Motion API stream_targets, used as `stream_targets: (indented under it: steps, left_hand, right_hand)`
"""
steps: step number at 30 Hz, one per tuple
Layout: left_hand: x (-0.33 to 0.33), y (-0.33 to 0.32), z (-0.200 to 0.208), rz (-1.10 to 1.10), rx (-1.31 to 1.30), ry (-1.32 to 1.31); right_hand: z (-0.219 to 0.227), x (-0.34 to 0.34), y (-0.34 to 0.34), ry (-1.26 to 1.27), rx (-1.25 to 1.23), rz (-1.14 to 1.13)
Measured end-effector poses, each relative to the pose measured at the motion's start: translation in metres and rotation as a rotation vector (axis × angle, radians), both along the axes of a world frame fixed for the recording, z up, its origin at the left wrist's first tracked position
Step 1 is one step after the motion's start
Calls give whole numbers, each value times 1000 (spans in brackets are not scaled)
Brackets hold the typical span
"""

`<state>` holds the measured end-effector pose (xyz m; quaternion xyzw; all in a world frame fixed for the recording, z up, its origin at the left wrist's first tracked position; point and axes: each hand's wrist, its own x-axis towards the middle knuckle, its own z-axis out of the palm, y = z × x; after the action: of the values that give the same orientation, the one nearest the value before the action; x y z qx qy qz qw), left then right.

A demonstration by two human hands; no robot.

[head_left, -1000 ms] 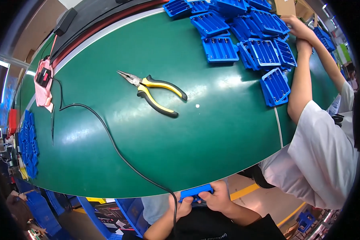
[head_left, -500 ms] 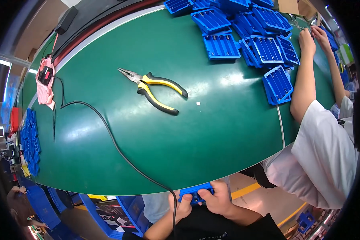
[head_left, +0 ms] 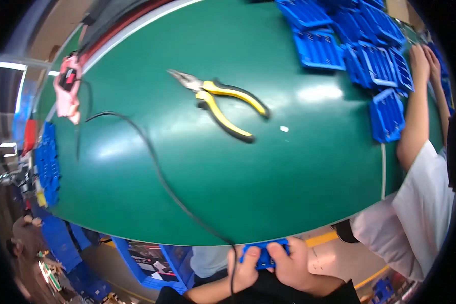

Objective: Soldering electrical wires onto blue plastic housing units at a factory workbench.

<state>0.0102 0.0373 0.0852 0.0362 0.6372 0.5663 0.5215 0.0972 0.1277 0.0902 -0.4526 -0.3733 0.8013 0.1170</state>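
Note:
Below the table's front edge, my left hand (head_left: 245, 268) and my right hand (head_left: 292, 264) grip a blue plastic battery holder (head_left: 265, 259) from its two sides. Both thumbs press on its upper face; the other fingers are mostly hidden beneath it. A black cable (head_left: 175, 195) runs over the table and down past my left hand. Pliers (head_left: 220, 104) with yellow and black handles lie on the green table (head_left: 197, 167), jaws pointing to the far left and handles spread apart. A small white bit (head_left: 284, 128) lies right of them.
Blue battery holders (head_left: 375, 66) are heaped at the far right, beside a co-worker's arms (head_left: 418, 101). More blue holders (head_left: 47, 164) stack along the left edge. A pink cloth-like thing with a black device (head_left: 68, 78) sits far left. A blue crate (head_left: 152, 263) stands below the table.
The view has shifted, so the pliers and the heap appear farther right. My thumbs now both lie on the battery holder's face, the left one farther over it than before.

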Motion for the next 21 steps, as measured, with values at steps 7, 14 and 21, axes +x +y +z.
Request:
stream_targets:
  steps: [7,14,21]
  left_hand:
    - [20,12,-6,62,-133,-28]
    - [9,13,-29,80,184,-147]
    - [-41,-28,-53,-329,257,504]
  right_hand:
    - [-7,18,0,-62,-219,-162]
    - [-8,4,6,-301,61,43]
    - [45,1,43,-304,388,708]
